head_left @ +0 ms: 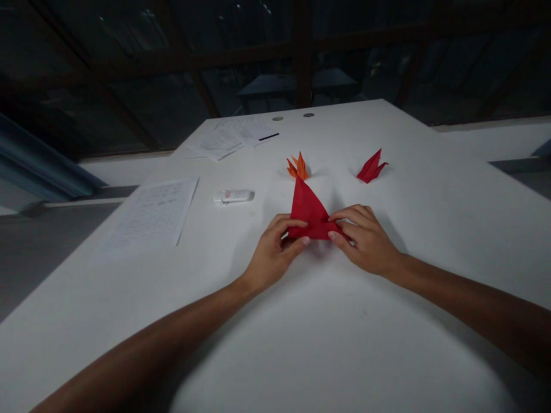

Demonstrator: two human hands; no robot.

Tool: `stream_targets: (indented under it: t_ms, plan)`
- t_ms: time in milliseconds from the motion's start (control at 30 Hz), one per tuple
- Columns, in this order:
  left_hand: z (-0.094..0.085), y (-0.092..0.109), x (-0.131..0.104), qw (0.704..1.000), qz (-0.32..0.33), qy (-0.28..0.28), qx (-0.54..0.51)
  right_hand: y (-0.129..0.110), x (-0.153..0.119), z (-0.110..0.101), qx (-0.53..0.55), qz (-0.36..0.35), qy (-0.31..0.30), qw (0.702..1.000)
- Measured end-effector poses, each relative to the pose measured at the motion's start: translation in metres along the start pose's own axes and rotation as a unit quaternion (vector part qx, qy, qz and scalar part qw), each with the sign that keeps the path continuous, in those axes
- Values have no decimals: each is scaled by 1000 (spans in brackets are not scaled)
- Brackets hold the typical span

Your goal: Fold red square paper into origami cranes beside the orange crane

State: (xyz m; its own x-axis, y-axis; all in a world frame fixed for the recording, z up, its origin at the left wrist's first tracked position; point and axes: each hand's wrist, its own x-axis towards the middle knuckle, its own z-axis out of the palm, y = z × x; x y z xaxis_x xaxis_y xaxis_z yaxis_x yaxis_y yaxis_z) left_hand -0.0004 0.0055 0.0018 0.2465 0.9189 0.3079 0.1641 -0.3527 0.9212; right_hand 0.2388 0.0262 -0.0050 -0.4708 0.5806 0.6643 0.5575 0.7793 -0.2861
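Note:
Between my two hands is a red sheet of origami paper, partly folded, with one pointed corner rising away from me and a folded band along its near edge. My left hand pinches the left end of that band between thumb and fingers. At the right end, my right hand grips it the same way, thumb in front and fingers behind. An orange folded paper piece with several points stands just beyond the raised corner. Farther right lies a red folded paper piece, apart from my hands.
The white table carries a white capped tube-like item left of my hands. A written sheet lies at the left edge. More papers, a black pen-like stick and two small round discs are toward the far end.

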Motion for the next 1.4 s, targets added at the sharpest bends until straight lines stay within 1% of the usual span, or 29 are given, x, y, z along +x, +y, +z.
stream_targets:
  t_ms: [67,133,200,267,333,400,533,600,633,700,733,800,867,900,933,967,1067,1133,1200,1400]
  plan:
    - [0,-1,1,1000,-4,14,25,0,1,3,77,61,6,995]
    - [-1,-2,2,1000,-10,14,24,0,1,6,164,136,16,977]
    - [-1,-3,2,1000,-18,9,14,1,1,9,259,209,20,943]
    - [-1,-3,2,1000,-27,3,3,1,1,11,354,262,-1,898]
    - [0,-4,1,999,-40,-4,-15,1,1,11,423,289,-36,858]
    - [1,-3,0,997,-50,-6,-51,1,2,9,462,313,-65,827]
    - [2,-1,-1,990,-56,-19,-130,-1,7,4,522,362,-69,769]
    - [2,-1,-1,988,-58,-33,-141,-3,10,2,549,363,-81,748]
    - [2,-1,-1,988,-59,-41,-137,-4,11,2,558,359,-91,742]
    - [2,-2,-1,992,-50,-49,-105,-7,12,2,559,348,-106,745]
    - [2,-2,-2,996,-36,-38,-71,-9,11,2,550,343,-107,753]
    - [3,-2,-3,999,8,19,36,-13,10,5,520,336,-95,779]
    - [5,-1,-5,982,52,86,158,-19,8,8,483,331,-76,807]
    - [5,0,-6,972,64,103,201,-22,7,9,466,327,-69,819]
    - [6,1,-7,967,70,103,224,-25,6,10,450,323,-66,830]
    - [7,1,-8,966,71,90,230,-29,6,10,435,317,-70,840]
    - [9,2,-9,977,70,23,202,-36,5,9,423,289,-88,854]
    - [9,2,-9,981,79,-2,178,-38,4,8,430,277,-94,854]
    - [9,3,-8,983,89,-11,161,-38,4,8,439,278,-91,849]
    - [9,6,-8,983,89,-10,160,-37,2,11,469,295,-87,828]
